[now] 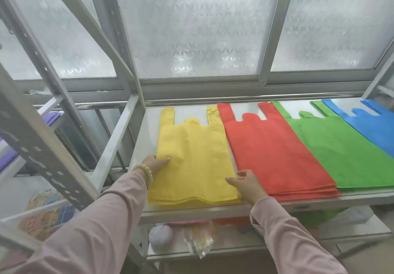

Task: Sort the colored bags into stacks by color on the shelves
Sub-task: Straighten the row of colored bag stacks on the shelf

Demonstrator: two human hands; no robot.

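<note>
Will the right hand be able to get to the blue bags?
Probably yes. Between the right hand and the blue bags lie only flat red bags and green bags; nothing stands in the way.

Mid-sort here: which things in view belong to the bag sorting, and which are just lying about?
Job: yellow stack, red stack, green stack, blue stack, shelf, left hand and right hand at the yellow stack's edges.
Lying about: purple sheets on the left rack, round pale pouch and clear packet on the lower shelf.
</note>
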